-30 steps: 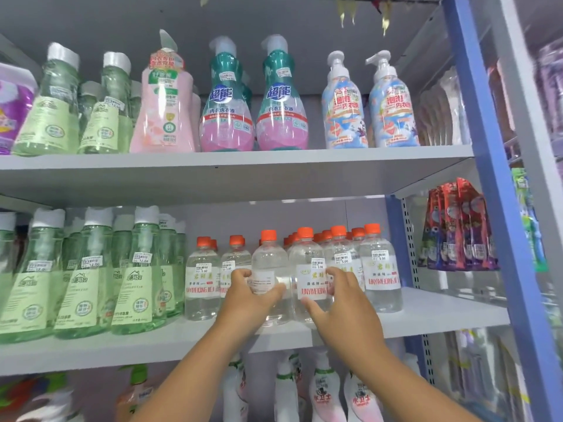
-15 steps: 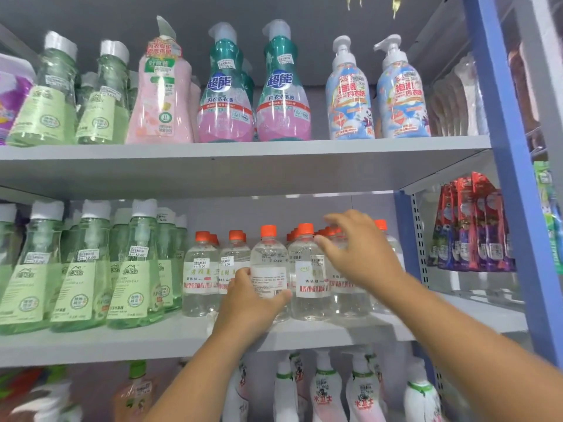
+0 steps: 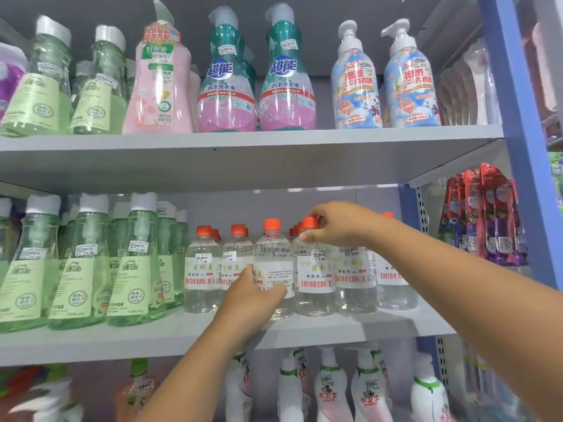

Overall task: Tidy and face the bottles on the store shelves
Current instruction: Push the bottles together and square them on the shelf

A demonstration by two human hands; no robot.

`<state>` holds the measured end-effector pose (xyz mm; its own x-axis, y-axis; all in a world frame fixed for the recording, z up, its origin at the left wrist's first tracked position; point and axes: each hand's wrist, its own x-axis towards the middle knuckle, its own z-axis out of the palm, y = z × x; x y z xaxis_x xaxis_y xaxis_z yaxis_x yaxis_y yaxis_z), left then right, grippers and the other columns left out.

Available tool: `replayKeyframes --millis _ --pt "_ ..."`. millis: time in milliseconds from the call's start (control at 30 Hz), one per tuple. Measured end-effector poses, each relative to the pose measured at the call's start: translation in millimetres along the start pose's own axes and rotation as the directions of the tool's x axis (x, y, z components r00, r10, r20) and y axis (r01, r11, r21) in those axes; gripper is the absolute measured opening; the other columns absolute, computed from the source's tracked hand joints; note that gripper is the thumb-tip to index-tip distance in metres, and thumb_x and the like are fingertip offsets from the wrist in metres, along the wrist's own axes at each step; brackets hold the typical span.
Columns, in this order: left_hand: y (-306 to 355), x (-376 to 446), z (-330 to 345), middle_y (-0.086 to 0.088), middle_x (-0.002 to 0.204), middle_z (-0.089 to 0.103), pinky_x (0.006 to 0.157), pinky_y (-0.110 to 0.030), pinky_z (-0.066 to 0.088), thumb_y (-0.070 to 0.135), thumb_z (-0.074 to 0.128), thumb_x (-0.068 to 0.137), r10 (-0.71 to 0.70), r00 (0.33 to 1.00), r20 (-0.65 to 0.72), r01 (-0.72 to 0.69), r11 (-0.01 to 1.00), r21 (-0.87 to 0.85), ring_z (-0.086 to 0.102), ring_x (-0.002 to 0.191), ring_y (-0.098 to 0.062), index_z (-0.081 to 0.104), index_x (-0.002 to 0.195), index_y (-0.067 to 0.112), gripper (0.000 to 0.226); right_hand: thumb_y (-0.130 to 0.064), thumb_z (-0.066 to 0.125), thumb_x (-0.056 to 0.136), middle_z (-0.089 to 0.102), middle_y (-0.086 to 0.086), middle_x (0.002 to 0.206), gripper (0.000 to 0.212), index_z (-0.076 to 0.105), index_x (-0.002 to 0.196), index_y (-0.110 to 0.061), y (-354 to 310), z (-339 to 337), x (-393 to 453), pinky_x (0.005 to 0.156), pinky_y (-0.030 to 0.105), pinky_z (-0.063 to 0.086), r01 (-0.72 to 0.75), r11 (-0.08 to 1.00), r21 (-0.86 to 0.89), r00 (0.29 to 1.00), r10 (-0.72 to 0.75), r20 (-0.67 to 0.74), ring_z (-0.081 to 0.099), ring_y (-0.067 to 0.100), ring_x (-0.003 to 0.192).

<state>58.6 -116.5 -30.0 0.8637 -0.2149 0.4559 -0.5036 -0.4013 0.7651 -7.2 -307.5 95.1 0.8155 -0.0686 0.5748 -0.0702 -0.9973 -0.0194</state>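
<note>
On the grey metal store shelf (image 3: 304,327), the left hand (image 3: 253,295) wraps its fingers round a clear orange-capped plastic bottle (image 3: 273,254) showing small print; the right hand (image 3: 338,225) pinches the neighbouring bottle's orange cap (image 3: 309,222). Best twist each upright until its label faces front.

A single head-worn wide-angle camera faces the store shelving close up, tilted slightly upward so the upper shelf's (image 3: 249,141) underside shows, the middle shelf's (image 3: 122,339) front edge crossing low and the blue upright (image 3: 518,147) at right.
</note>
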Motion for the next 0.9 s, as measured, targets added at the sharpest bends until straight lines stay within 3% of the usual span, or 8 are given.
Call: replayKeyframes --millis 167,233,500,600,667,767,833,900 --pt "-6.3 0.6 4.4 0.012 0.123 0.063 0.093 -0.039 0.057 0.062 0.082 0.067 0.046 0.998 -0.045 -0.044 0.998 0.04 0.066 0.105 -0.011 0.041 0.136 0.029 0.087 -0.07 0.063 0.084 0.064 -0.007 0.093 0.047 0.061 0.103 -0.027 -1.7 -2.9 2.2 0.077 0.037 0.053 0.011 0.999 -0.037 1.0 -0.01 0.011 0.061 0.016 0.087" --pt "-5.9 0.9 6.2 0.011 0.124 0.062 0.093 -0.041 0.057 0.065 0.083 0.065 0.049 0.997 -0.062 -0.047 0.998 0.032 0.065 0.105 -0.012 0.039 0.139 0.028 0.094 -0.071 0.063 0.084 0.064 -0.007 0.092 0.047 0.06 0.101 -0.027 -1.3 -2.6 1.8 0.077 0.037 0.053 0.015 0.999 -0.035 1.0 -0.014 0.003 0.061 0.015 0.086" --pt "2.4 -5.7 7.1 0.01 0.107 0.06 0.07 -0.032 0.047 0.069 0.08 0.069 0.015 0.997 -0.076 -0.007 0.994 0.105 0.061 0.093 -0.015 0.033 0.12 0.026 0.082 -0.072 0.06 0.084 0.065 -0.005 0.093 0.052 0.061 0.103 -0.023 -3.2 -1.9 -5.0 0.076 0.037 0.053 0.011 0.998 -0.056 0.999 -0.014 -0.04 0.061 0.016 0.086" --pt "2.2 -5.2 8.6 0.011 0.116 0.062 0.076 -0.035 0.05 0.076 0.069 0.073 0.038 0.995 -0.091 -0.026 0.991 0.129 0.062 0.1 -0.016 0.034 0.134 0.025 0.087 -0.072 0.06 0.085 0.064 -0.005 0.091 0.05 0.06 0.098 -0.023 -3.9 -1.6 -7.0 0.077 0.039 0.054 0.014 0.998 -0.06 0.999 -0.017 -0.042 0.061 0.016 0.085" --pt "0.3 -3.7 7.8 0.016 0.112 0.063 0.083 -0.036 0.053 0.067 0.067 0.081 0.056 0.995 -0.087 -0.045 0.992 0.119 0.063 0.099 -0.012 0.034 0.143 0.025 0.081 -0.072 0.06 0.085 0.065 -0.005 0.091 0.05 0.06 0.097 -0.023 -3.5 -1.4 -8.8 0.079 0.04 0.055 0.019 0.998 -0.054 0.999 -0.021 -0.044 0.062 0.017 0.085" --pt "-0.3 -7.0 4.1 0.022 0.1 0.061 0.073 -0.029 0.049 0.052 0.07 0.086 0.076 0.995 -0.071 -0.068 0.991 0.114 0.063 0.093 -0.006 0.036 0.145 0.026 0.073 -0.072 0.058 0.086 0.065 -0.004 0.092 0.05 0.06 0.099 -0.023 -3.5 0.0 -10.3 0.079 0.04 0.055 0.031 0.998 -0.064 0.998 -0.034 -0.052 0.062 0.019 0.087" --pt "0.2 -9.0 3.0 0.02 0.101 0.061 0.068 -0.027 0.046 0.053 0.071 0.085 0.081 0.993 -0.082 -0.071 0.99 0.119 0.063 0.093 -0.007 0.036 0.144 0.026 0.074 -0.073 0.056 0.086 0.068 -0.004 0.099 0.054 0.061 0.107 -0.024 -3.5 -0.1 -12.7 0.086 0.04 0.053 0.039 0.995 -0.094 0.998 -0.043 -0.038 0.063 0.021 0.095" --pt "1.7 -11.4 2.8 0.018 0.105 0.064 0.072 -0.029 0.05 0.055 0.072 0.084 0.077 0.993 -0.085 -0.067 0.991 0.115 0.065 0.096 -0.008 0.037 0.143 0.026 0.074 -0.076 0.053 0.087 0.069 -0.007 0.122 0.068 0.054 0.135 -0.028 2.9 -3.7 -19.0 0.106 0.042 0.044 0.071 0.996 -0.062 0.996 -0.074 -0.048 0.059 0.021 0.118"
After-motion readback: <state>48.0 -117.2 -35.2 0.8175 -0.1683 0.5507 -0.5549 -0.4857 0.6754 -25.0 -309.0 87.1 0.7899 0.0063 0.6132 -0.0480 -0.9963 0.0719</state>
